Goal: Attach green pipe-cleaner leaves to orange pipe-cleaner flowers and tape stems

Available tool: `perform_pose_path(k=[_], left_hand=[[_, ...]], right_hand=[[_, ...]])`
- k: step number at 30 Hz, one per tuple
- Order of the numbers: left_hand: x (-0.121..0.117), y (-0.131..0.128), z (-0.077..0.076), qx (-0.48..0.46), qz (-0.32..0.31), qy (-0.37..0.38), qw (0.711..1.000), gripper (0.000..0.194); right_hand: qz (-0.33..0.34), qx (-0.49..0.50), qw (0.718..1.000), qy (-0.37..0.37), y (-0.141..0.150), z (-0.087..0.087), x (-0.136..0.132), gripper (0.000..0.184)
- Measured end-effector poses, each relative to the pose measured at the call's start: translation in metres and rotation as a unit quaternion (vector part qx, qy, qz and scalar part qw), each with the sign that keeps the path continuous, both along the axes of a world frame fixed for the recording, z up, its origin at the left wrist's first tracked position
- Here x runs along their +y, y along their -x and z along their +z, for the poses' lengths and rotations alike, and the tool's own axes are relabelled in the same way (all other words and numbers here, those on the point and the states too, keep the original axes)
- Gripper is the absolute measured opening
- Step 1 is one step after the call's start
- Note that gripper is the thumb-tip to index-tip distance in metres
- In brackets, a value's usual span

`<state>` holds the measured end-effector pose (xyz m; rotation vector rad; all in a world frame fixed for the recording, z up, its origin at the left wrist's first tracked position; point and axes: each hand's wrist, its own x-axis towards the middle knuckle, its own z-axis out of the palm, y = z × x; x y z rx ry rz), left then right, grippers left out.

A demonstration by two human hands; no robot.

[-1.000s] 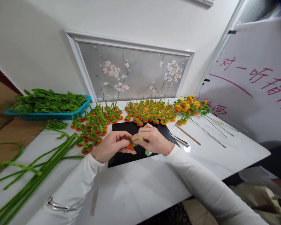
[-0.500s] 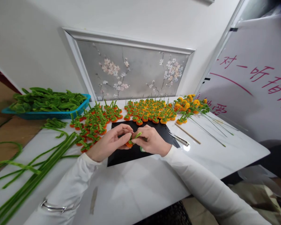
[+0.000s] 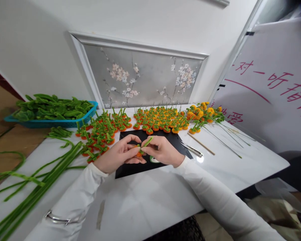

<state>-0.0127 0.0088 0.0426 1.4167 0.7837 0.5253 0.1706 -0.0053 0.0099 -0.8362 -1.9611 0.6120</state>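
- Two hands busy: left hand (image 3: 120,153) grasps orange flower (image 3: 139,154) above black mat (image 3: 130,170); right hand's (image 3: 162,151) grip pinches green strip (image 3: 147,141).
- Strip angled up, flatter one second ago.
- More tape roll (image 3: 153,160) showing.

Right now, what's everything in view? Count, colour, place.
Table: one, white, centre
Mat: one, black, table centre
Tape roll: one, green-white, on mat
Scissors: one, silver, mat's right edge
Stick: one, tan, right of scissors
Flower heads: many, orange to yellow, centre to left
Stemmed flowers: several, yellow-orange, right rear
Tray: one, blue, left rear
Leaves: many, green, in tray
Long stems: several, green, left
Framed picture: one, grey, rear
Lettered board: one, white, right
Bracelet: one, silver, lower left
Flower piece: one, orange-green, above mat
Sleeves: two, white, foreground
Left grip: one, bare, holding flower piece
Right grip: one, bare, pinching green strip
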Motion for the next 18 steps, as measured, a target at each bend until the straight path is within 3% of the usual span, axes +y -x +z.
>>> perform_pose_path(k=[5, 10, 16, 18], left_hand=[[-0.0019, -0.0004, 0.0015, -0.005, -0.002, 0.035, 0.999, 0.028], [-0.0041, -0.0022, 0.0033, 0.018, -0.018, 0.04, 0.999, 0.028], [-0.0027, -0.0047, -0.001, 0.04, 0.01, -0.181, 0.983, 0.024], [-0.0035, -0.0068, -0.0037, 0.055, 0.018, -0.22, 0.974, 0.024]], right_hand=[[0.022, -0.029, 0.999, -0.036, -0.0038, 0.0009, 0.001, 0.01], [-0.01, -0.037, 0.998, -0.055, -0.0011, -0.0004, 0.0002, 0.016], [-0.067, -0.043, 0.995, -0.066, 0.0021, -0.0032, 0.0014, 0.018], [-0.068, -0.045, 0.995, -0.052, 0.0014, -0.0047, 0.0025, 0.02]])
